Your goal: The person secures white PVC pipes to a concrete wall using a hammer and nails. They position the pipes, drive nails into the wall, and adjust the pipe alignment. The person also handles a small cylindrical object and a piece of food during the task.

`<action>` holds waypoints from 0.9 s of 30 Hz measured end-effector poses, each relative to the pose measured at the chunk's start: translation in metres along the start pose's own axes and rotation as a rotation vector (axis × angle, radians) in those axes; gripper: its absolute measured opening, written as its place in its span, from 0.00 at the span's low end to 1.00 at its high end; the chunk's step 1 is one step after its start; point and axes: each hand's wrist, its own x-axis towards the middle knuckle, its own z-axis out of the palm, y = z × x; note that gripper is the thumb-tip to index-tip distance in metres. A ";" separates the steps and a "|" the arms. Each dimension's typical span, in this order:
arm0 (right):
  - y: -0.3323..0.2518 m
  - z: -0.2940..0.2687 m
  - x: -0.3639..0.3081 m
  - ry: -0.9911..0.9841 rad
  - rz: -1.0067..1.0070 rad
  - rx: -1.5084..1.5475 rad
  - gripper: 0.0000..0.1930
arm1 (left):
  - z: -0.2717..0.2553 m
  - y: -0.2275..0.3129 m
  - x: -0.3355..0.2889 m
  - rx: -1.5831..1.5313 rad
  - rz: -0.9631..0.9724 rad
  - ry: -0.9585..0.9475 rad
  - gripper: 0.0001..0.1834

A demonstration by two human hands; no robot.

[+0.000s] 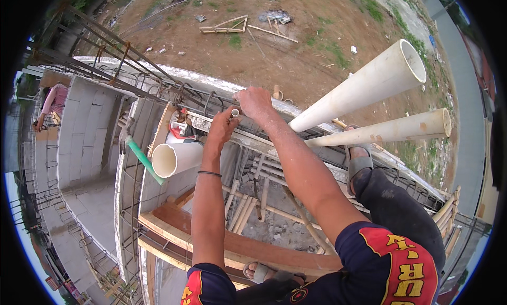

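Note:
My left hand (223,126) is closed around a short, narrow white pipe (235,113), its open end pointing up. Just beyond it, my right hand (255,102) is curled over the steel reinforcing bars (213,101) in the wall-top channel; what its fingers grip is hidden. To the right of my right forearm, two long white pipes (364,85) stand tilted out of the channel, one wide and one slimmer. A short wide white pipe (177,159) lies left of my left forearm. Beside it rests a hammer with a green handle (143,161).
My feet straddle a gap, one on a wooden formwork board (296,258), the other by the wall top. Bamboo poles (264,199) and rubble lie below. Rebar (113,51) juts out at upper left. Another person's pink sleeve (55,99) shows at far left. Bare ground (296,56) stretches beyond.

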 end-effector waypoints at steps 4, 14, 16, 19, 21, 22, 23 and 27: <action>0.001 0.002 0.000 -0.034 0.038 0.008 0.10 | 0.013 -0.016 0.003 0.014 0.088 0.052 0.12; -0.003 0.026 -0.028 -0.116 0.277 0.357 0.19 | 0.022 -0.034 0.004 0.107 0.145 0.110 0.17; 0.000 0.026 -0.026 -0.131 0.213 0.365 0.20 | 0.019 -0.036 0.002 0.122 0.150 0.116 0.19; 0.003 0.031 -0.026 -0.071 0.121 0.438 0.18 | 0.021 -0.037 0.000 0.131 0.162 0.149 0.20; 0.010 0.033 -0.026 0.005 0.115 0.405 0.15 | 0.022 -0.030 0.001 0.120 0.173 0.159 0.20; 0.013 0.034 -0.026 0.044 0.113 0.388 0.14 | 0.023 -0.027 0.002 0.108 0.176 0.160 0.19; 0.008 0.030 -0.025 0.038 0.156 0.327 0.14 | 0.022 -0.029 0.001 0.103 0.174 0.165 0.18; 0.003 0.021 -0.023 0.076 0.215 0.193 0.12 | 0.012 -0.028 0.002 -0.021 0.138 0.087 0.17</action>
